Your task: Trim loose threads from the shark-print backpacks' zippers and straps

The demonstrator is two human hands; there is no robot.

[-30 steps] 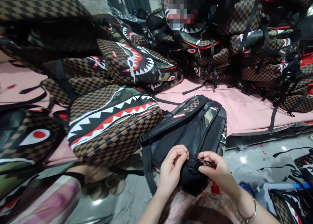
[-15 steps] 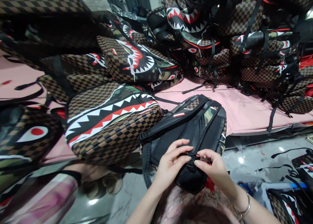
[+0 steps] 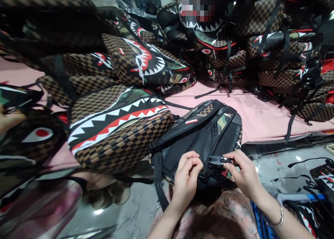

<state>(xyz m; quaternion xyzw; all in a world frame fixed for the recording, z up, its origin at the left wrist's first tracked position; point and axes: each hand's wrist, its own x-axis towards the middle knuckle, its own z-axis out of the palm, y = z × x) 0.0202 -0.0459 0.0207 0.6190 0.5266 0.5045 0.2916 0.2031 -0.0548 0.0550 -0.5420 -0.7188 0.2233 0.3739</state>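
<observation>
1. Against the near edge of the pink table [image 3: 188, 97], with its lower end over the person's lap, a black-backed backpack [image 3: 180, 152] lies with its straps facing up; a small red label [image 3: 191, 121] shows near its top.
2. At the lower part of this backpack, the left hand [image 3: 187, 174] has its thumb and fingertips pressed together beside a strap; I cannot tell whether anything thin is caught between them.
3. Just across from it, the right hand [image 3: 241, 167] pinches a pair of small snips [image 3: 218, 160] between thumb and fingers. The blades point toward the left hand, above the backpack; whether they touch it I cannot tell. A bracelet [image 3: 280, 216] circles the right wrist.
4. Patterned pinkish cloth [image 3: 227, 211] covers the lap below.
5. Just left of the black-backed backpack lies a large checkered backpack [image 3: 114, 125] with a red and white shark mouth; behind that, another shark-mouth backpack [image 3: 146, 63] rests on others.
6. Toward the far right of the table, more checkered backpacks [image 3: 280, 79] are piled up, loose straps hanging down.
7. At the left edge, another person's hand [image 3: 10, 120] is next to a backpack with a printed eye [image 3: 39, 134].
8. Low on the right, a blue-rimmed bin [image 3: 301, 197] stands on the shiny floor [image 3: 271, 162].
</observation>
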